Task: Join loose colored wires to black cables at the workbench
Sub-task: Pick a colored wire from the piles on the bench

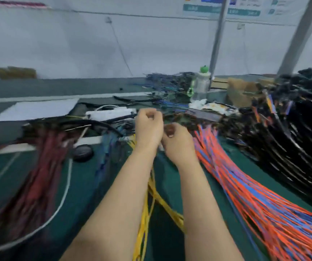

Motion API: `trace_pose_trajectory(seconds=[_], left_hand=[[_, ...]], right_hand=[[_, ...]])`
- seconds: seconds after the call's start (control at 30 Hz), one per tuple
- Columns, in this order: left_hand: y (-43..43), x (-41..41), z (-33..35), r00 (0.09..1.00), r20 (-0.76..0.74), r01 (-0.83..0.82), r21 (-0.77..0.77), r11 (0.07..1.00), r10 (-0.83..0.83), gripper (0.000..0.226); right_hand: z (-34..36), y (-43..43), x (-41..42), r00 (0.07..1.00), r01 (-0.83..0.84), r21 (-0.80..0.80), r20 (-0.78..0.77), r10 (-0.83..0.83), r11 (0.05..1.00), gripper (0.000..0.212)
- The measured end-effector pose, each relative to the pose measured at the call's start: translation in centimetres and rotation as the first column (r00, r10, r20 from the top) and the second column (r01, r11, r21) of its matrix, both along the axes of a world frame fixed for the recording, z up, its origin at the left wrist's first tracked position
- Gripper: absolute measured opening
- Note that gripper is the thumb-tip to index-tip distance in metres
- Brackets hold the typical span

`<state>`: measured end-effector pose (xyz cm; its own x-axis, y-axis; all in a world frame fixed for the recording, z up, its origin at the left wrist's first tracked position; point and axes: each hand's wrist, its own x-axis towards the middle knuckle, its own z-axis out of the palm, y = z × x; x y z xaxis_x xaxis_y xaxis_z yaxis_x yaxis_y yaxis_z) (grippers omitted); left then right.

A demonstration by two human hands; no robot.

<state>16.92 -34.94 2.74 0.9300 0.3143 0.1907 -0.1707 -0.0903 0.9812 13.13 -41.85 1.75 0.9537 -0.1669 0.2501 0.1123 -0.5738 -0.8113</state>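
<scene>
Both hands are raised above the middle of the tabletop (170, 185), close together and nearly touching. The left hand (148, 127) is curled shut into a loose fist; motion blur hides what, if anything, it pinches. The right hand (177, 143) is likewise curled, fingers turned inward, and a small pale piece shows at its lower edge beside the left wrist. Its contents cannot be identified.

Task materials, relative to the hands:
- Yellow wires (147, 204) run beneath and between the forearms, toward the person.
- Orange and blue wires (245, 194) fan out to the right of the right hand.
- Dark red wires (38, 176) lie well to the left of the left hand.
- Black cables (292, 129) are heaped far right, beyond the orange and blue wires.

Probable faults from this position:
- A thin wire end may slip from the curled fingers, because the grip is on a very small part.
- The forearms lie over the yellow wires; lifting may drag or tangle them.
- Adjacent bundles lie close together, so a wrong colour may be picked.

Surface: a dark green mat, crowded with bundles. A black round object (82, 152) sits left of the left hand; a clear bottle (200, 85) with a green cap stands beyond both hands. Room: a pale wall behind, with metal posts and blurred posted notices at upper right.
</scene>
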Motion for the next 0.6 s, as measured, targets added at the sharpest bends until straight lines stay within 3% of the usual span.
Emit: trace_pose_trajectory(seconds=[0.17, 0.3, 0.47, 0.53, 0.6], left_hand=[[12.8, -1.3, -2.4, 0.955, -0.064, -0.280, 0.148, 0.949, 0.291, 0.020], [21.1, -2.3, -4.2, 0.883, -0.169, -0.354, 0.372, 0.858, 0.438, 0.030], [26.4, -2.2, -6.4, 0.778, -0.388, -0.142, 0.656, 0.741, 0.493, 0.039], [26.8, -1.9, -7.0, 0.750, -0.449, -0.027, 0.712, 0.702, 0.485, 0.044], [27.0, -1.5, -7.3, 0.748, -0.449, -0.014, 0.726, 0.688, 0.489, 0.046]], right_hand=[[-2.1, 10.4, 1.1, 0.957, -0.283, -0.064, -0.091, 0.277, 0.957, 0.024], [-3.8, 17.1, 1.8, 0.916, -0.386, -0.110, -0.168, 0.365, 0.916, 0.023], [-4.9, 22.6, 2.8, 0.902, -0.422, -0.188, -0.186, 0.389, 0.887, 0.026], [-5.5, 24.0, 3.2, 0.899, -0.431, -0.250, -0.205, 0.387, 0.867, 0.028], [-5.9, 24.9, 3.6, 0.907, -0.416, -0.318, -0.217, 0.362, 0.852, 0.031]])
